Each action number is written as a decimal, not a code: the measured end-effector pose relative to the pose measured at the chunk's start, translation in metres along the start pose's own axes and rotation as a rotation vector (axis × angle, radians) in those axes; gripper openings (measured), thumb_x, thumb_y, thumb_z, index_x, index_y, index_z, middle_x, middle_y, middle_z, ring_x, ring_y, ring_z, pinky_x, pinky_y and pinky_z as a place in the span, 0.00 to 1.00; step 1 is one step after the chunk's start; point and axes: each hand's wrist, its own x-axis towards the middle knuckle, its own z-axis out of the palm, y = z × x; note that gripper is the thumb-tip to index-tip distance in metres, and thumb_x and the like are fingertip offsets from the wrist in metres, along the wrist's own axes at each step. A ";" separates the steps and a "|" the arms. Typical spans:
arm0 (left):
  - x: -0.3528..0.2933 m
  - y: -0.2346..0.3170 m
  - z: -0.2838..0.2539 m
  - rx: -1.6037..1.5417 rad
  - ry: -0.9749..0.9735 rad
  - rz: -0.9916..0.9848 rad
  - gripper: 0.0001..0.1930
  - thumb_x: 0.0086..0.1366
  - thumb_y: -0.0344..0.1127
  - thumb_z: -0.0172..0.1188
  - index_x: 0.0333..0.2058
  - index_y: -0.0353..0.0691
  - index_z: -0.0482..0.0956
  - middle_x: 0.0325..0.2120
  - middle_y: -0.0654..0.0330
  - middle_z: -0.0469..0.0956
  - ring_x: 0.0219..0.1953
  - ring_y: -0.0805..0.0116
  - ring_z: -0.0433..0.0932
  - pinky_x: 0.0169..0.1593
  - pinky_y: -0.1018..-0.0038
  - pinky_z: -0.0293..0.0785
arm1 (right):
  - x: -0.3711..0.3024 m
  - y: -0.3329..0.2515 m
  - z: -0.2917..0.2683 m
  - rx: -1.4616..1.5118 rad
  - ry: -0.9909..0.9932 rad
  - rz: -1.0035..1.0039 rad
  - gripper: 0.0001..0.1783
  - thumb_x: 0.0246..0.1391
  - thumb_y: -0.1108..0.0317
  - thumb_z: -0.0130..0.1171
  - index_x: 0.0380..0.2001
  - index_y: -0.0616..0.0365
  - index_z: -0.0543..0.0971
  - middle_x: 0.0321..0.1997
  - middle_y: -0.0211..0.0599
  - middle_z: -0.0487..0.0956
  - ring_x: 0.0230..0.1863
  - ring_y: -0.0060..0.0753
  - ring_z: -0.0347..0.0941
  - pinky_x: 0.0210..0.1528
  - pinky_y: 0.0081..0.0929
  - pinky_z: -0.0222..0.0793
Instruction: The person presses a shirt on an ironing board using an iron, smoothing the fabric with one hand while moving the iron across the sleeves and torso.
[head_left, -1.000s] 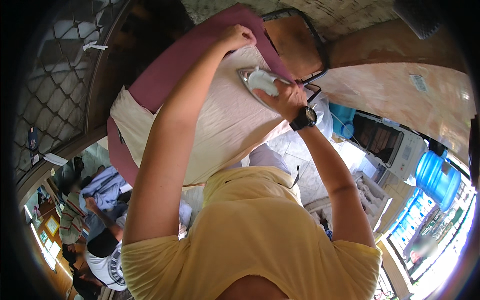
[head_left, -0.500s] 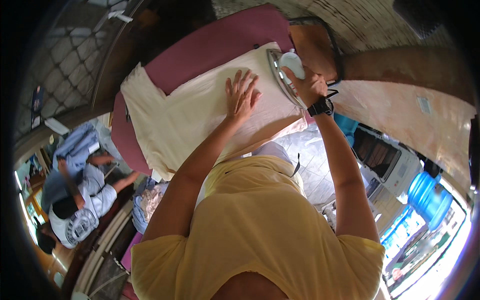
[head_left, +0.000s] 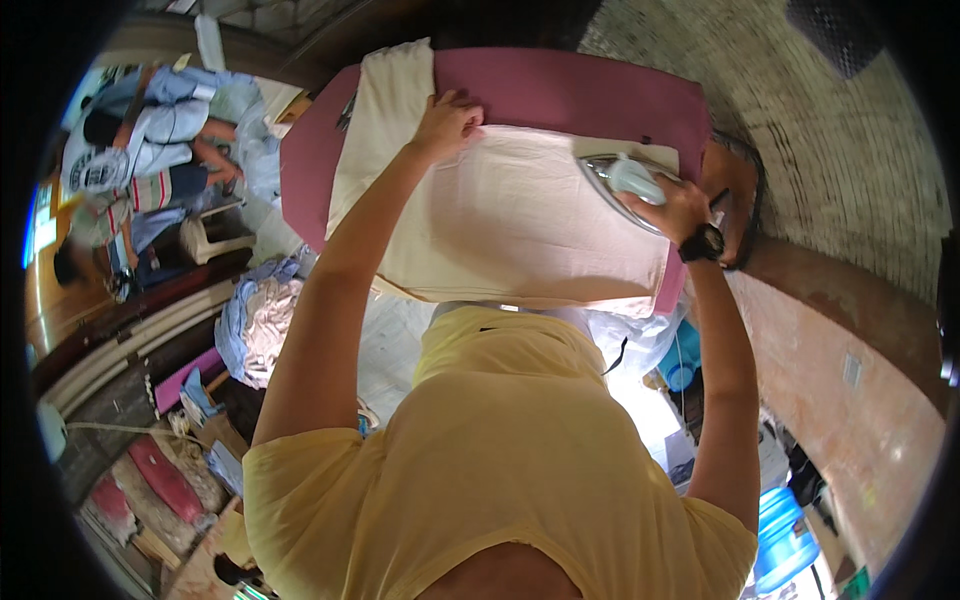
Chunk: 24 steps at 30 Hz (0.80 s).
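Note:
A cream garment [head_left: 520, 225], with a sleeve-like strip running off at its left, lies spread over a padded burgundy ironing board [head_left: 570, 92]. My left hand [head_left: 446, 128] is at the garment's far edge, where the strip meets the body, its fingers curled and closed on the cloth. At the right end of the garment, my right hand [head_left: 683, 212] grips a clothes iron [head_left: 632, 180] with a pale body and shiny metal soleplate. The iron rests on the cloth, its tip partly hidden by my hand.
A brown board-like rest [head_left: 728, 185] adjoins the ironing board's right end. Piled clothes [head_left: 268, 325] lie at the left, below the board. Two people [head_left: 140, 190] are farther left, near a stool [head_left: 218, 232]. A blue water jug [head_left: 785, 540] stands at lower right.
My left hand has gone from lying flat mid-garment to the far edge, closing on the cloth. My right hand still holds the iron at the garment's right end. The whole view has turned.

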 end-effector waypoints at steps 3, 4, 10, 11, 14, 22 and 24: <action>0.001 0.006 0.003 -0.040 0.029 -0.104 0.11 0.53 0.39 0.69 0.33 0.49 0.76 0.35 0.66 0.76 0.47 0.59 0.71 0.52 0.57 0.63 | 0.061 -0.059 0.009 0.092 0.008 -0.193 0.38 0.42 0.25 0.58 0.37 0.50 0.85 0.20 0.46 0.81 0.24 0.47 0.81 0.29 0.41 0.78; -0.005 0.003 0.002 -0.062 0.112 -0.132 0.11 0.53 0.38 0.69 0.34 0.49 0.77 0.38 0.64 0.75 0.48 0.58 0.70 0.53 0.56 0.63 | 0.077 -0.075 0.012 0.155 0.028 -0.295 0.38 0.43 0.25 0.56 0.36 0.49 0.85 0.20 0.46 0.81 0.25 0.48 0.81 0.30 0.42 0.78; -0.066 -0.065 -0.011 -0.014 0.681 -0.357 0.14 0.55 0.33 0.65 0.41 0.44 0.76 0.40 0.53 0.75 0.48 0.49 0.71 0.50 0.54 0.66 | 0.128 -0.125 0.022 0.246 -0.162 -0.280 0.35 0.44 0.29 0.58 0.40 0.48 0.84 0.28 0.44 0.83 0.30 0.47 0.81 0.34 0.44 0.78; -0.090 -0.095 -0.009 0.022 0.681 -0.458 0.15 0.54 0.33 0.67 0.41 0.43 0.76 0.41 0.53 0.75 0.47 0.48 0.72 0.49 0.55 0.69 | 0.131 -0.128 0.027 0.236 -0.169 -0.363 0.33 0.43 0.32 0.61 0.40 0.48 0.84 0.27 0.43 0.83 0.30 0.46 0.82 0.33 0.43 0.79; -0.167 -0.161 0.001 -0.171 0.489 -0.715 0.20 0.55 0.39 0.69 0.44 0.40 0.76 0.41 0.52 0.78 0.44 0.51 0.77 0.47 0.61 0.74 | 0.135 -0.152 0.016 0.140 -0.229 -0.304 0.35 0.42 0.31 0.61 0.42 0.47 0.84 0.29 0.45 0.83 0.31 0.48 0.81 0.35 0.44 0.79; -0.176 -0.155 0.016 -0.616 0.340 -0.834 0.24 0.55 0.43 0.72 0.45 0.35 0.75 0.37 0.56 0.80 0.40 0.64 0.80 0.44 0.70 0.76 | 0.144 -0.185 0.018 0.154 -0.304 -0.257 0.38 0.42 0.27 0.58 0.44 0.47 0.84 0.33 0.48 0.83 0.35 0.51 0.81 0.39 0.44 0.78; -0.181 -0.164 0.011 -0.595 0.351 -0.798 0.25 0.54 0.42 0.72 0.45 0.34 0.75 0.36 0.56 0.80 0.38 0.64 0.79 0.43 0.70 0.76 | 0.145 -0.194 0.020 0.119 -0.314 -0.355 0.38 0.43 0.27 0.58 0.44 0.46 0.84 0.33 0.46 0.83 0.35 0.50 0.81 0.40 0.45 0.78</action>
